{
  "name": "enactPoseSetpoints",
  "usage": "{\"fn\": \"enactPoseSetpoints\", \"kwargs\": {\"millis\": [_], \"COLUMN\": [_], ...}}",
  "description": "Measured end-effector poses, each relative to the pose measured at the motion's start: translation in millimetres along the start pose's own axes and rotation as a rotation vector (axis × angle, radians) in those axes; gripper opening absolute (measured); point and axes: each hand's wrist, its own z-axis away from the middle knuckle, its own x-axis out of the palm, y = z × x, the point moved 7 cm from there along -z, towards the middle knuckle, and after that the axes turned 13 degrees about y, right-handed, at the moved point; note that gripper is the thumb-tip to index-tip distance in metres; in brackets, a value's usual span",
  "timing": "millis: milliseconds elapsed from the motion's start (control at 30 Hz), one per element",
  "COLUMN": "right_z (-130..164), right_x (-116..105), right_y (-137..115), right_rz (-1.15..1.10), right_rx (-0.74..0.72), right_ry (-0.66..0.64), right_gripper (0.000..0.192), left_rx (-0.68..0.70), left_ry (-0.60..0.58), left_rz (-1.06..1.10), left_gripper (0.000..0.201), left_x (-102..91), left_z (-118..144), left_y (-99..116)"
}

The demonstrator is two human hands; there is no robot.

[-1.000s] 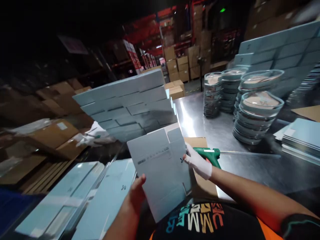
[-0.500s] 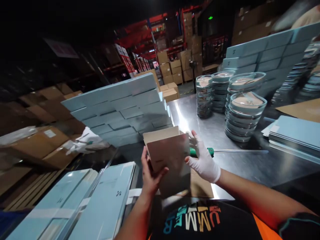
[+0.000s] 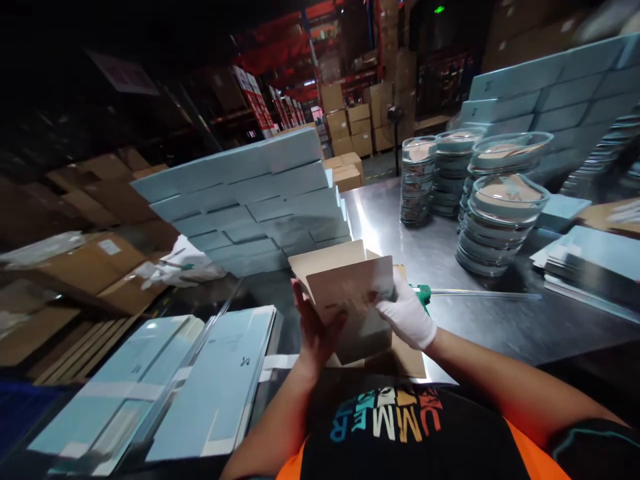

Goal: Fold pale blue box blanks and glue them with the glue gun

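Observation:
A part-folded cardboard box (image 3: 350, 293), grey-brown and open at the top, is held up in front of my chest. My left hand (image 3: 320, 330), bare, grips its left side with the thumb across the near panel. My right hand (image 3: 407, 313), in a white glove with bare fingertips, closes on the box's right edge. Just beyond my right hand lies a green tool (image 3: 424, 293) with a long clear rod (image 3: 485, 293), partly hidden by the hand. Under the box, a brown cardboard sheet (image 3: 410, 353) rests at the table's near edge.
Light-blue boxes (image 3: 240, 200) are stacked behind my hands. Stacks of glass bowls (image 3: 500, 227) stand at the right, near flat blue sheets (image 3: 605, 253). At the left lie flat blue box blanks (image 3: 215, 380). Farther left are brown cartons (image 3: 95, 267).
My right hand has moved in from beside the box and now grips its right edge. The box has tilted slightly and its top panels stand further apart. The camera view has shifted a little.

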Motion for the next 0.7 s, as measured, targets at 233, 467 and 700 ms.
{"fn": "enactPoseSetpoints", "kwargs": {"millis": [233, 467, 700], "right_z": [2.5, -5.3, -17.6], "right_x": [9.5, 18.8, -33.1], "right_y": [-9.7, -11.8, 1.8], "right_rz": [0.038, 0.066, 0.503], "right_rx": [-0.010, -0.005, -0.059], "right_ry": [-0.130, 0.136, 0.021], "right_gripper": [0.061, 0.048, 0.050], "left_rx": [-0.048, 0.138, 0.232], "left_ry": [0.008, 0.179, 0.104], "left_rz": [0.076, 0.166, 0.037], "left_gripper": [0.107, 0.083, 0.048], "left_x": [-17.3, -35.0, -49.5], "left_z": [-12.5, -0.4, -2.9], "left_y": [-4.7, 28.5, 24.6]}}
